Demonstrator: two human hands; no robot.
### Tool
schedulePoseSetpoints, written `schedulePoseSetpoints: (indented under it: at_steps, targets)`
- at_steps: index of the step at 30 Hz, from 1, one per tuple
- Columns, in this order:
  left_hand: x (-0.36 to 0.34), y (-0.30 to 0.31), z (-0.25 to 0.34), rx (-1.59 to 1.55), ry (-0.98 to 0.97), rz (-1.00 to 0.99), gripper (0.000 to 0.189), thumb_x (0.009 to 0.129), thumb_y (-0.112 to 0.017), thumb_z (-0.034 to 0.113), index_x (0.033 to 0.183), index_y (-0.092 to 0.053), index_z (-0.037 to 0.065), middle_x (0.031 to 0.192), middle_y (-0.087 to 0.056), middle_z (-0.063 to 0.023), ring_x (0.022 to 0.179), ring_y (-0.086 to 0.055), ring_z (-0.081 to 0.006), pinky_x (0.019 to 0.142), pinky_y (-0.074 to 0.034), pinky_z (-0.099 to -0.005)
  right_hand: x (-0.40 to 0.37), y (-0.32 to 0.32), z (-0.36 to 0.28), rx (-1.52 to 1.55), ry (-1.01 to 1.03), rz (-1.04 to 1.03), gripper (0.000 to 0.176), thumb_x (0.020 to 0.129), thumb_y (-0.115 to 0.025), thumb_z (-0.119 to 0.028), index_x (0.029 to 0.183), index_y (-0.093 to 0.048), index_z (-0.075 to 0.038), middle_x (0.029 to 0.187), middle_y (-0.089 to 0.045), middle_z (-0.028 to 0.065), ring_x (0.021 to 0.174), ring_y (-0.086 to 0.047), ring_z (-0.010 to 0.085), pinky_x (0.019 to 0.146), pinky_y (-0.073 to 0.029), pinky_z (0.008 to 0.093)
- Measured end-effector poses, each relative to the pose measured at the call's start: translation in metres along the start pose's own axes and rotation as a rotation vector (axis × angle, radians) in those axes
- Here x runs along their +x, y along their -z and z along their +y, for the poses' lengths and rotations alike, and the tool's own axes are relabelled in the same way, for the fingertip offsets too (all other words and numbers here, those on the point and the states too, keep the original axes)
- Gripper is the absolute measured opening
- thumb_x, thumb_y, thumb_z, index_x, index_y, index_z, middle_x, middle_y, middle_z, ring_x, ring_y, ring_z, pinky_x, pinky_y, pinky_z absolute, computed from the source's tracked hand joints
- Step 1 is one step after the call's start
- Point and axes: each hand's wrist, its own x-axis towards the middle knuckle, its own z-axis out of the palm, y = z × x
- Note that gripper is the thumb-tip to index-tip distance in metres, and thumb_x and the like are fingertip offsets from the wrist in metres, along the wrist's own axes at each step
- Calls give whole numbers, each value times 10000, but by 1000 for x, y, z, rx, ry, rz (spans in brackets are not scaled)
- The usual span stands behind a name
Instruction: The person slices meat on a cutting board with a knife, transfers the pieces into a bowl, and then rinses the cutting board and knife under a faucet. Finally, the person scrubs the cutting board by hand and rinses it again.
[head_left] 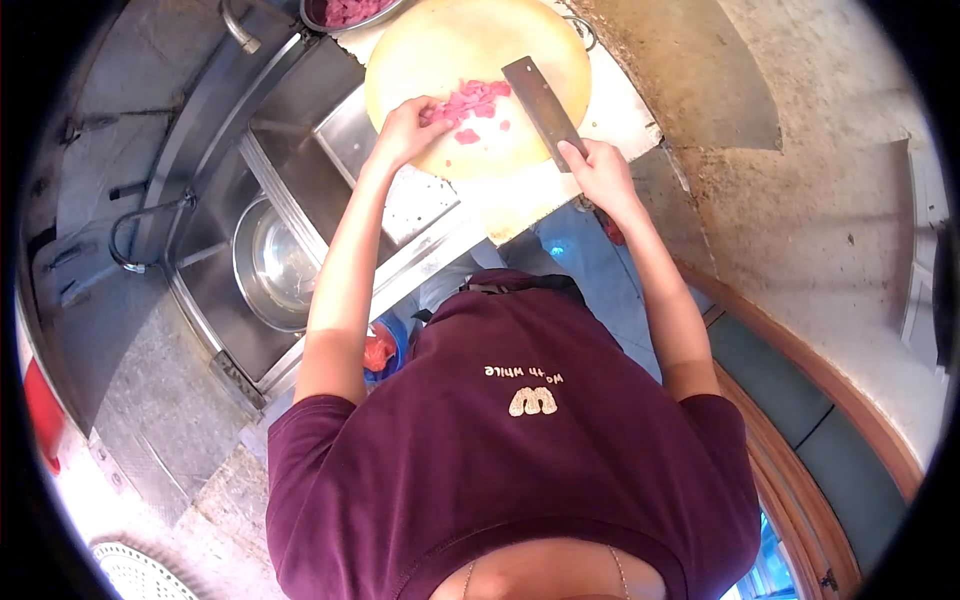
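On a round yellowish cutting board [410,55] lies a small pile of cut pink meat [475,103], with a few loose bits around it. At the pile's left edge, my left hand [405,132] has its thumb and fingers bent around some of the pieces. My right hand [602,178] grips the handle of a cleaver [540,105]. The wide dark blade lies over the right part of the board, to the right of the meat, slanting up and left. The handle is mostly hidden by my fingers.
Left of the board is a steel sink [200,262] holding a round metal basin [250,270], with a curved faucet [125,235] beside it. A metal bowl of pink meat [350,10] stands behind the board. A stained wall [800,190] rises on the right.
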Motion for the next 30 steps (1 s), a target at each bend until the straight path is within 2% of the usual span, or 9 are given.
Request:
schedulePoseSetpoints:
  at_steps: [5, 8, 11, 14, 17, 21, 24, 27, 30]
  targets:
    - [-16, 10, 17, 97, 133, -39, 388, 738, -723, 239, 1006, -592, -11, 769, -601, -56, 734, -570, -121, 721, -476, -274, 0, -18, -20, -137, 106, 17, 356, 876, -490, -318, 802, -618, 6, 632, -587, 197, 655, -604, 352, 614, -457, 422]
    - [-23, 3, 19, 164, 32, 231, 338, 715, -729, 221, 943, -610, 3, 872, -608, -111, 818, -593, -215, 750, -479, -307, 0, -28, -43, -269, 159, -25, 317, 881, -454, -270, 820, -614, -3, 682, -614, 212, 705, -622, 364, 670, -483, 457]
    - [-22, -3, 15, 61, -284, 330, 270, 715, -713, 160, 913, -612, 8, 882, -590, -112, 827, -590, -235, 741, -479, -314, 3, -42, -50, -357, 205, -48, 310, 880, -460, -277, 847, -611, -8, 677, -615, 211, 688, -624, 365, 666, -484, 456]
    - [-24, -13, 3, 61, -254, 228, 251, 726, -711, 139, 933, -617, 33, 911, -594, -76, 773, -595, -182, 691, -481, -282, 2, -48, -54, -363, 222, -88, 310, 892, -451, -256, 833, -610, 3, 675, -609, 219, 702, -616, 384, 679, -481, 462]
    - [-31, -16, 7, 84, -291, 284, 255, 728, -702, 129, 940, -613, 20, 880, -591, -88, 742, -592, -188, 677, -482, -283, 1, -47, -59, -377, 202, -145, 307, 888, -448, -242, 826, -611, 11, 710, -613, 228, 733, -618, 381, 706, -476, 464]
    - [-31, -17, 13, 87, -180, 316, 241, 709, -693, 133, 911, -632, 17, 843, -587, -123, 749, -590, -259, 704, -486, -323, 18, -56, -64, -438, 254, -178, 299, 868, -454, -217, 795, -612, 26, 808, -613, 257, 820, -618, 363, 759, -462, 459]
    - [-26, -17, 12, 94, -168, 311, 254, 704, -687, 132, 929, -640, 24, 836, -585, -124, 746, -592, -261, 714, -488, -322, 61, -77, -80, -478, 327, -220, 268, 831, -433, -164, 869, -624, 21, 820, -637, 220, 848, -631, 318, 767, -465, 450]
    - [-32, -20, 10, 88, -204, 347, 262, 697, -681, 125, 938, -644, 28, 834, -579, -123, 744, -595, -263, 720, -490, -323, 85, -100, -92, -361, 326, -149, 305, 843, -468, -221, 800, -619, 40, 863, -608, 270, 856, -610, 363, 774, -459, 445]
    - [-41, -24, 13, 110, -167, 363, 258, 692, -681, 124, 927, -638, 25, 854, -563, -122, 747, -592, -257, 714, -492, -328, 71, -85, -87, -452, 384, -218, 325, 861, -464, -248, 807, -614, 36, 840, -613, 259, 819, -613, 365, 769, -458, 450]
